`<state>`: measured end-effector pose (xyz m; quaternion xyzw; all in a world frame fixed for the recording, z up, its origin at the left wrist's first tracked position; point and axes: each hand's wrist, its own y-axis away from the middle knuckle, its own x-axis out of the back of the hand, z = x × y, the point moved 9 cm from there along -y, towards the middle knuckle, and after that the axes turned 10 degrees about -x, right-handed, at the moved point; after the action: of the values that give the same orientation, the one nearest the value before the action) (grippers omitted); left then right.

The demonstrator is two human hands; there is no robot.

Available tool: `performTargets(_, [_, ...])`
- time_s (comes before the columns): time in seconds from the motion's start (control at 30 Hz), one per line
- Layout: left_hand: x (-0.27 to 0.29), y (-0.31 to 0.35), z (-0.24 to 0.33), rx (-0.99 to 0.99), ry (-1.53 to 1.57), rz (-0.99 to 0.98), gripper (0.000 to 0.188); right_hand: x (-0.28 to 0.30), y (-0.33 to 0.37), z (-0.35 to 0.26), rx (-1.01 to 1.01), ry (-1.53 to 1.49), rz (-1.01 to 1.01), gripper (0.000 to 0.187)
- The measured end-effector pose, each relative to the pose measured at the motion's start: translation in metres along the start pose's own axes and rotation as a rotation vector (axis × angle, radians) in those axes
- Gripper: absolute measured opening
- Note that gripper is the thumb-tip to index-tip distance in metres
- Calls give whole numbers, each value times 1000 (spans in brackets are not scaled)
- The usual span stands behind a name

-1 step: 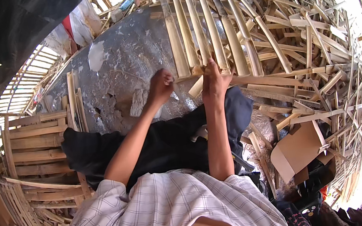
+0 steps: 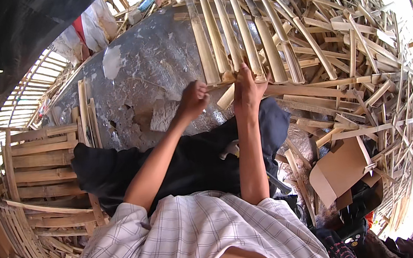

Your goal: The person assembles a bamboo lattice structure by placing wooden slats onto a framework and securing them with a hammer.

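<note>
A row of split bamboo slats (image 2: 229, 32) lies before me, joined by a cross strip at the far end and by another at the near end. My right hand (image 2: 249, 89) is closed on the near cross strip, its thumb laid up along a slat. Just left of it, my left hand (image 2: 194, 101) is curled shut beside the strip's left end; what its fingers hold, if anything, is too small to make out. A short bamboo piece (image 2: 226, 98) lies between my hands. On my dark-clothed lap, a light-coloured metal tool head (image 2: 230, 149) shows partly beside my right forearm.
Loose bamboo strips (image 2: 370, 63) pile up on the right. A finished-looking slatted bamboo panel (image 2: 42, 161) stands at the left. A worn grey sheet (image 2: 144, 52) covers the ground ahead, with a pale block (image 2: 163, 115) on it. An opened cardboard box (image 2: 340, 169) lies at lower right.
My left hand has shifted slightly right and nearer to me, closer to the cross strip's left end. The slats' near ends have moved a little to the right; my right hand keeps its grip.
</note>
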<state>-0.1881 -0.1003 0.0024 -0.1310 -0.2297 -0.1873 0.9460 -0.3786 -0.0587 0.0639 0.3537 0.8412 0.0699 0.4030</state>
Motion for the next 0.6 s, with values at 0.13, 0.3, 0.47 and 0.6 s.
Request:
performTargets(0.13, [-91,-14,2,33,187,-237,36,-7,-11,-6,-35,19,-80,82])
performTargets(0.3, [-125,-17,-21,137,289,-391,33,1,-18,-11,-100,102,-39,83])
performTargets(0.47, [-132,-2,-38,247,255,-395,36,-22,-9,-5,-112,89,-23,88])
performTargets(0.6, [-104,-5,-22,174,570,-241,31,-35,-6,-1,-70,83,-132,85])
